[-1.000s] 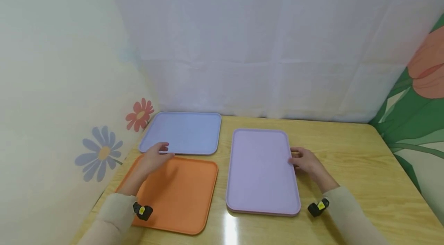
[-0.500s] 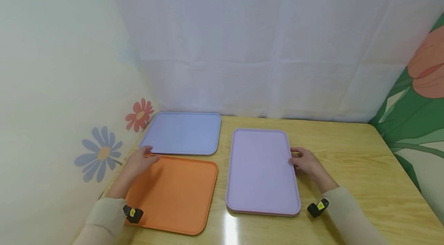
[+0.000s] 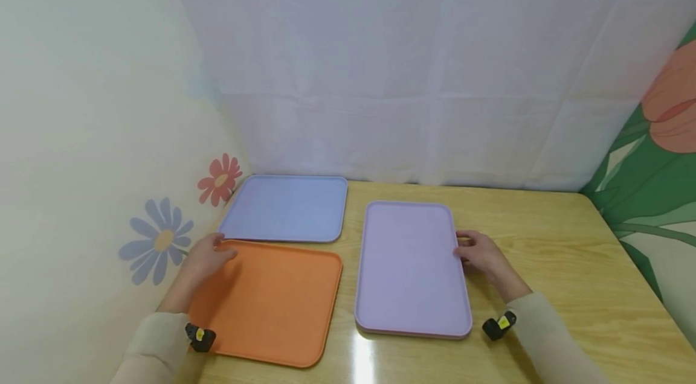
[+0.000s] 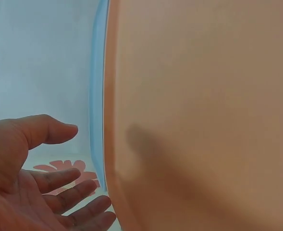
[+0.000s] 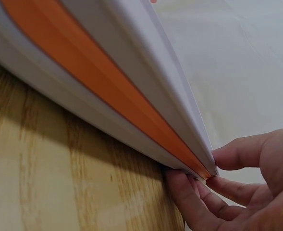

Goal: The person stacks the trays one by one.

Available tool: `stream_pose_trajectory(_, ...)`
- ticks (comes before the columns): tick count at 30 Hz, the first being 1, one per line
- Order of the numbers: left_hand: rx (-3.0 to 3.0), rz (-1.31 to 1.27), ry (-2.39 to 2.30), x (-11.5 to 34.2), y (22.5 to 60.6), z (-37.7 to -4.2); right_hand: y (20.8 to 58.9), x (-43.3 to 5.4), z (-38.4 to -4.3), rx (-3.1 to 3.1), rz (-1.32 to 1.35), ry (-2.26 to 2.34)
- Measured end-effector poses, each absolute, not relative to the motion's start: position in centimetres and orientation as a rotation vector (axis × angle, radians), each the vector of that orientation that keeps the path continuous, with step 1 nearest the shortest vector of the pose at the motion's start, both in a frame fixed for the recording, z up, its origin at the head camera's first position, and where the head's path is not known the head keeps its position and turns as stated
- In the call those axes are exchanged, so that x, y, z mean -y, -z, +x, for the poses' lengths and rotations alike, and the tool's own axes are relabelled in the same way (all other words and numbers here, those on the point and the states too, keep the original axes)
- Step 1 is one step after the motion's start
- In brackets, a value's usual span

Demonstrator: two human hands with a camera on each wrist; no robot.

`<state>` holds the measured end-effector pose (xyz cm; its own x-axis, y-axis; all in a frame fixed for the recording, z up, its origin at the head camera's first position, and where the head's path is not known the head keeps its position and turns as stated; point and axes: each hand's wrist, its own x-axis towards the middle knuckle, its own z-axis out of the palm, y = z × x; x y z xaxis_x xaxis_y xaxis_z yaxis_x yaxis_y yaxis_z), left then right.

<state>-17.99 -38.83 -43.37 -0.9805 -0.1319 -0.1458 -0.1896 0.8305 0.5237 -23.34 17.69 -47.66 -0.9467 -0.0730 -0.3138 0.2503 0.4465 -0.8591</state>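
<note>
Read on the current step: setting a grip on trays from both sides, right side done, left side not yet. Hands well apart. Right hand (image 3: 481,252) is clamped on the right long edge of the lilac stack (image 3: 410,269), which lies right of the orange tray, long side running away from the person. Wrist view there shows several layers: lower pale layer (image 5: 83,104), orange layer (image 5: 107,91), upper pale layer (image 5: 127,43). Thumb is at the upper rim, fingers bent in at the orange edge and beneath the bottom one. Left hand (image 3: 203,257) is over the far left corner of the orange tray (image 3: 272,305), thumb spread from the fingers, nothing held. In its wrist view the fingertips overlap the tray corner; can't tell if they touch. Orange tray looks flat on the surface (image 3: 571,263). Blue tray (image 3: 288,209) sits just behind it, long side crosswise, in neither hand. Next move, my judgement: left calls for dropping onto the left rim, fingertips under, thumb over the lip. Keep it off the blue edge, since that gap is tight. Right should just hold, layers kept square so none slides out.
</note>
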Motion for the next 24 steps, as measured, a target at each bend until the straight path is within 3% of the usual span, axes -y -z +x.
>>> stream_pose_trajectory(24, -2.847, -0.355, -0.659, 41.5, 44.5, -17.8, 48.2, -17.8, -23.5, -2.354, 0.173, 1.568)
